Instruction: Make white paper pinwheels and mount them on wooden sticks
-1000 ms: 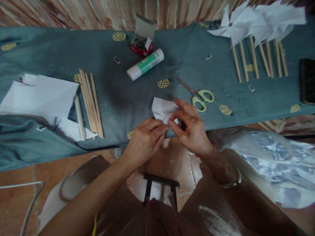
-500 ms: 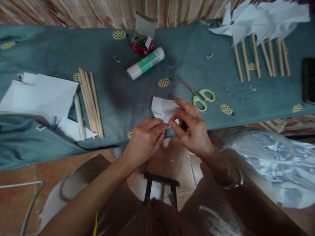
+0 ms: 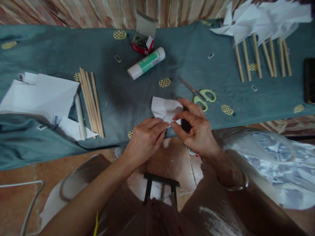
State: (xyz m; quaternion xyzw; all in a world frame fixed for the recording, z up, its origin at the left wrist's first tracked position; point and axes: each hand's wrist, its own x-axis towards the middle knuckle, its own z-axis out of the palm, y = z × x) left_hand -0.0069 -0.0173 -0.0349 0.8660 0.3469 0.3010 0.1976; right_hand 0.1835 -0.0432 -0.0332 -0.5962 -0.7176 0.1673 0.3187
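A small folded white paper (image 3: pixel 164 109) lies at the near edge of the grey-green cloth (image 3: pixel 123 98). My left hand (image 3: pixel 145 141) pinches its near corner with thumb and forefinger closed. From the right, my right hand (image 3: pixel 195 131) pinches the same paper, fingers curled, with a dark object partly hidden under them. Green-handled scissors (image 3: pixel 200 95) lie just beyond my right hand. A white and green glue stick (image 3: pixel 146 63) rests further back, in front of a red box of pins (image 3: pixel 141 44).
A bundle of wooden sticks (image 3: pixel 91 101) and loose white sheets (image 3: pixel 40 96) lie at the left. Finished paper pinwheels on sticks (image 3: pixel 258 32) fill the back right. A dark object (image 3: pixel 309 80) sits at the right edge. A plastic bag of paper scraps (image 3: pixel 275 164) is by my right knee.
My right hand has shifted slightly right and its fingers have closed further on the paper. My left hand has stayed put.
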